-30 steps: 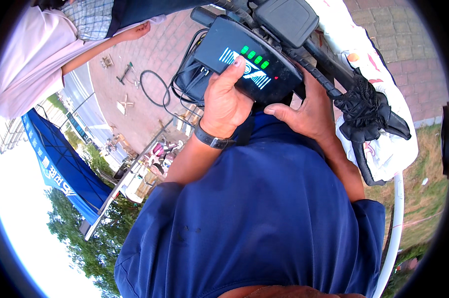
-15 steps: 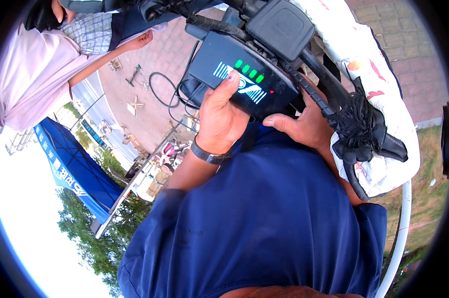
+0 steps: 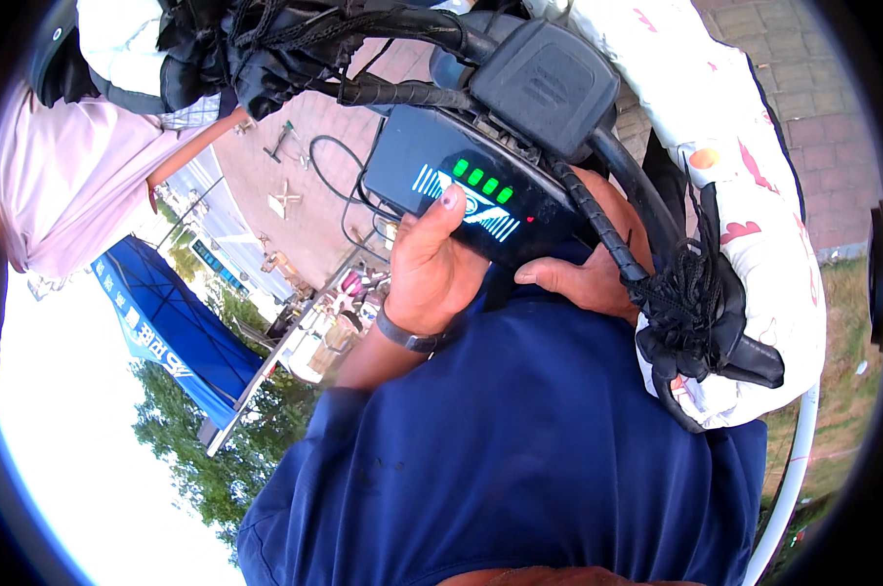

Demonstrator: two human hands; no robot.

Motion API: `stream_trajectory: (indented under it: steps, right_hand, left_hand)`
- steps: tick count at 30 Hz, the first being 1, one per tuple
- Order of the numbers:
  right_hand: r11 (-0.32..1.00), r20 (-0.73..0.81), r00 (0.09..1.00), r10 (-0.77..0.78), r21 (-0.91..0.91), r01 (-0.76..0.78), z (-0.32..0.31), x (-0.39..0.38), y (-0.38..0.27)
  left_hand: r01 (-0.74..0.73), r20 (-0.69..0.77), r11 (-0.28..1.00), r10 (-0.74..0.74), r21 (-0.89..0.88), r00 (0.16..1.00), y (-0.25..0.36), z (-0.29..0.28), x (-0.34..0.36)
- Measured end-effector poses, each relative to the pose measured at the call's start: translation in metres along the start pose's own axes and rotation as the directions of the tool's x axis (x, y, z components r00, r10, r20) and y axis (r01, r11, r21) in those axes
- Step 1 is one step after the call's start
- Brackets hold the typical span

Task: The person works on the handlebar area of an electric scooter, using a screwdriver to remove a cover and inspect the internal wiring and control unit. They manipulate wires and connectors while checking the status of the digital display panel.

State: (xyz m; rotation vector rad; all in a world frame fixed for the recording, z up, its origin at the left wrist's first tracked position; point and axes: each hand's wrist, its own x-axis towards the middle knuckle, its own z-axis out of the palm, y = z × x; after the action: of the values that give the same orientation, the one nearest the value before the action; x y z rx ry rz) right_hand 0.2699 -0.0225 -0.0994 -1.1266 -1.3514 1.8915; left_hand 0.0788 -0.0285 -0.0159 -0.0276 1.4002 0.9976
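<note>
The black box [image 3: 524, 190], probably stiff and heavy, suits edge grip: left hand [image 3: 431, 283] clasps at seven o'clock; right hand [image 3: 597, 278] at four, thumb [image 3: 551, 277] spread, its hold I cannot tell.

Box [image 3: 514, 210]: black; green bars, white stripes, one red dot. Shirt [image 3: 519, 439]: navy, few dark smudges. Watch strap [image 3: 399, 335]: black. Padded cover [image 3: 778, 283]: white, red patches, orange spot. Canopy [image 3: 207, 332]: blue, white lettering. Other person's top [image 3: 65, 186]: pale pink.

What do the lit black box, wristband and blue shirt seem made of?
Black box: probably rigid plastic, slightly glossy, with a smooth dark face. Wristband: leather or synthetic, smooth and dark; too small to settle. Blue shirt: matte cloth, softly folded.
</note>
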Motion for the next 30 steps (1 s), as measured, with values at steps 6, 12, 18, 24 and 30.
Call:
stream_trajectory:
  steps: [6,12,18,24,30]
  right_hand:
    - [0.999,0.095,0.995,-0.002,0.042,-0.002,-0.009,0.003,0.002]
    - [0.959,0.183,0.981,0.067,0.259,-0.114,-0.007,0.006,0.002]
    - [0.896,0.293,0.952,0.086,0.395,-0.203,-0.015,0.016,-0.010]
    - [0.897,0.284,0.955,0.083,0.396,-0.196,-0.015,0.015,-0.011]
    - [0.903,0.320,0.943,0.095,0.370,-0.217,-0.017,0.016,-0.012]
  left_hand:
    - [-0.003,-0.021,0.996,0.001,-0.090,1.000,0.002,0.007,-0.004]
    - [0.025,-0.038,0.988,-0.031,-0.152,0.999,0.006,0.019,-0.009]
    - [0.038,-0.053,0.987,-0.047,-0.154,0.997,0.010,0.024,-0.011]
    - [0.017,-0.022,0.989,-0.021,-0.149,1.000,0.013,0.024,-0.009]
    - [-0.007,-0.033,0.987,0.002,-0.159,0.999,0.012,0.022,-0.009]
